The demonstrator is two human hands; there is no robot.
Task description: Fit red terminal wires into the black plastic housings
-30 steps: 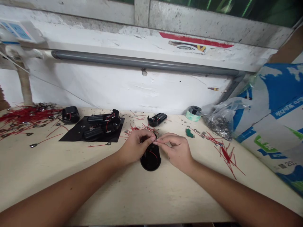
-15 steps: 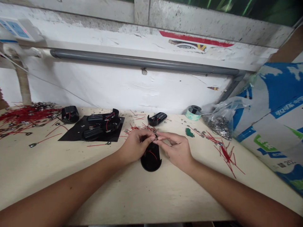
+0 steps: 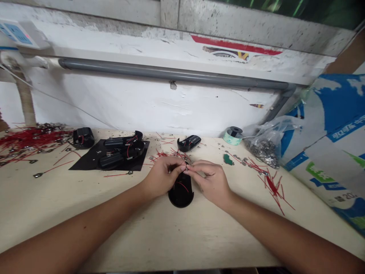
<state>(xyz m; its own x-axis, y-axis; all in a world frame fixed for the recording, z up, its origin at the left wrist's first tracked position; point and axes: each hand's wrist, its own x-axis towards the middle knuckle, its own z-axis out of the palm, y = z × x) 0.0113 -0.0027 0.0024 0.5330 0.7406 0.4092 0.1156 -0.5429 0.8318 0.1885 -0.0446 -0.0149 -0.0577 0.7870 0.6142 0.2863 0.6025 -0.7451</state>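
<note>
My left hand and my right hand meet at the middle of the table, fingertips pinched together. Between them is a small metal piece, mostly covered by the fingers, so its exact kind is hidden. Below the fingertips lies a black plastic housing with a rounded open end toward me and a red wire inside it. The housing's far part is hidden behind my hands. The left fingers curl over its left side, and the right thumb and index finger come in from the right.
Black housings with red wires lie on a black sheet; another housing stands behind my hands. A red wire heap is far left. At right are loose red wires, a spool, a bag of metal parts and a carton.
Both hands stay pinched over the housing, with only a slight shift of the fingertips. The whole view has moved a few pixels; nothing else visibly differs.
</note>
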